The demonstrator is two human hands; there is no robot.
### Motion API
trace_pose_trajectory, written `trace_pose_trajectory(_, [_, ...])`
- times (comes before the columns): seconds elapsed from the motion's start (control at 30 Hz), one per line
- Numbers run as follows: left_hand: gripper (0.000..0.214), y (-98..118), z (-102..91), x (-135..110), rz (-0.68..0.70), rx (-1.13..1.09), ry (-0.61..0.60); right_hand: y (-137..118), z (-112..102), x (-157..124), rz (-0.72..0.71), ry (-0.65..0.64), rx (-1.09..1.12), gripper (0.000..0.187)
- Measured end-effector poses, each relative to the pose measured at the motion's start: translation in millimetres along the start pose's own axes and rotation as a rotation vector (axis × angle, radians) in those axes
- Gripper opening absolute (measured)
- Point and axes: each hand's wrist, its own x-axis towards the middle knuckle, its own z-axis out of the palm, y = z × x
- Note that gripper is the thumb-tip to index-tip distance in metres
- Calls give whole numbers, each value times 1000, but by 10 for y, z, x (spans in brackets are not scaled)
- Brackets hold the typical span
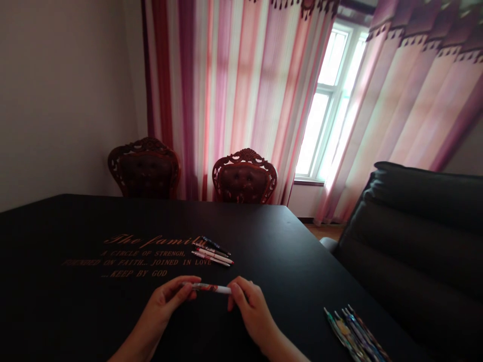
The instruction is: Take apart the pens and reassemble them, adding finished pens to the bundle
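A white pen with a reddish pattern (211, 288) is held level between my two hands, over the near part of the black table (287, 281). My left hand (169, 296) pinches its left end between thumb and fingers. At its white right end, my right hand (249, 301) has thumb and fingers closed around it. Just beyond my hands lies a small group of pens (213, 256), some white and pink, with a dark pen (217, 246) at the back.
Several colourful pens (350, 332) lie side by side near the table's right edge. Gold lettering (143, 259) marks the tabletop. Two carved chairs (245, 178) stand behind the table, before striped curtains (241, 90). A black padded seat (418, 241) is on the right.
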Motion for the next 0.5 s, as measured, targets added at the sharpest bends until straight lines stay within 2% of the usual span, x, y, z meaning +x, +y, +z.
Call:
trace_pose_trajectory(0.13, [35, -24, -10, 10, -1, 3, -7, 7, 7, -11, 1, -2, -8, 27])
trace_pose_trajectory(0.33, [32, 59, 45, -35, 5, 46, -36, 13, 27, 9, -10, -49, 1, 29])
trace_pose_trajectory(0.5, [26, 101, 95, -83, 43, 61, -48, 21, 54, -4, -9, -74, -93, 27])
